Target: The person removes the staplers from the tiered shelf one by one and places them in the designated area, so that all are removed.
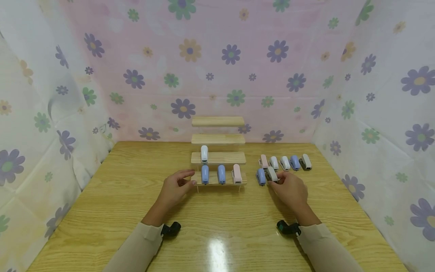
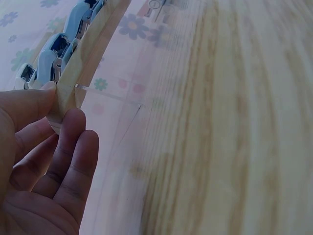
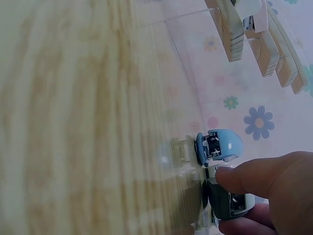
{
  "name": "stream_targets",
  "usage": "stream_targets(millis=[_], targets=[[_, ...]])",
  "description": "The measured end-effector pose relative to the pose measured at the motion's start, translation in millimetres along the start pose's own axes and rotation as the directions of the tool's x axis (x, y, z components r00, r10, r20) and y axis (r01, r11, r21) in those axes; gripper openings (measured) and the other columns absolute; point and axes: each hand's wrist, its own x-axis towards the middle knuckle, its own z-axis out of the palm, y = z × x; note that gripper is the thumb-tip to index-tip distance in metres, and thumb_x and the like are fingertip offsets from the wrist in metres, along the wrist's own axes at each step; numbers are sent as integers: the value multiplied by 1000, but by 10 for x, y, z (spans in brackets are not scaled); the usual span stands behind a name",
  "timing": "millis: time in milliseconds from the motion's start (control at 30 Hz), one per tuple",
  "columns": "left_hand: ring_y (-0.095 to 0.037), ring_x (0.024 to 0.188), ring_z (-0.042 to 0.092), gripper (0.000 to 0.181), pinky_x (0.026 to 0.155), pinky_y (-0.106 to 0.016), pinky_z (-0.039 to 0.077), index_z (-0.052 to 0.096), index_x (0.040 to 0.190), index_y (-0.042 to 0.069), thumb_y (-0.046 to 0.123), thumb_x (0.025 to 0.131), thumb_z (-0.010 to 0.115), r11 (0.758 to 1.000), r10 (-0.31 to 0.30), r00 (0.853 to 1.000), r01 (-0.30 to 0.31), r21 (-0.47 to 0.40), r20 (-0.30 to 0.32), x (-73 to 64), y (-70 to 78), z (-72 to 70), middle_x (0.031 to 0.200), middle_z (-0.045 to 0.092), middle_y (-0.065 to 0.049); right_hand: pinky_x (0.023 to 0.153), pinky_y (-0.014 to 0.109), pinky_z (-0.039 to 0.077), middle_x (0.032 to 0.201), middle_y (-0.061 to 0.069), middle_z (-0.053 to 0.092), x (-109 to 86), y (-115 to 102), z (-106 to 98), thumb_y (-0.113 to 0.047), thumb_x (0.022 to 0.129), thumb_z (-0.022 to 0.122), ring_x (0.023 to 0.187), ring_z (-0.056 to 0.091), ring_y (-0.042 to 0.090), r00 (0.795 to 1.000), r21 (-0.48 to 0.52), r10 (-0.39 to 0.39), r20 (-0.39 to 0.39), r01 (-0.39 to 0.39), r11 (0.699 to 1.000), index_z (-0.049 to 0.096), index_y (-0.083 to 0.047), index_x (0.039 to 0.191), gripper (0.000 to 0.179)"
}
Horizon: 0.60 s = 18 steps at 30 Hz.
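Observation:
My right hand (image 1: 290,190) pinches a small grey stapler (image 1: 271,174) between thumb and fingers, at the right of the table. Close beside it stands a blue stapler (image 3: 227,145), nearer the rack. The left hand (image 1: 175,189) grips the left end of the lowest board (image 2: 68,81) of a stepped wooden rack, with fingertips on both sides of the wood. On that board sit two blue staplers, one at the left (image 1: 205,174) and one in the middle (image 1: 221,174), and a pink stapler (image 1: 236,174) at the right. A white stapler (image 1: 204,153) stands on the second board (image 1: 225,158), at its left.
Behind the grey stapler is a row of several staplers: pink (image 1: 263,161), white, blue, and another grey one (image 1: 306,161) at the right end. The rack's two upper boards (image 1: 217,121) bear nothing. Flowered cloth (image 1: 217,56) encloses the wooden table (image 1: 238,223) at back and sides.

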Motion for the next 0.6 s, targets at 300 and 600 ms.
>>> stream_targets(millis=[300,600], targets=[[-20,98,72,36,74,-24,59,72,133,12,22,98,74,1000,10,1000,-10,9,2,0,-2,-4,142,64,-2,49,33,41,92,1,71,-23,-10,-28,-48,85,82,68,60,17,999,4,13,44,-13,1000,73,-19,108,38],[-20,99,72,36,75,-23,59,72,133,11,20,98,75,1000,-4,1000,4,1,6,-6,32,-13,142,64,-3,51,32,43,96,2,72,-33,-25,-39,-49,85,82,71,63,18,997,2,31,72,-31,1000,72,-16,111,43]])
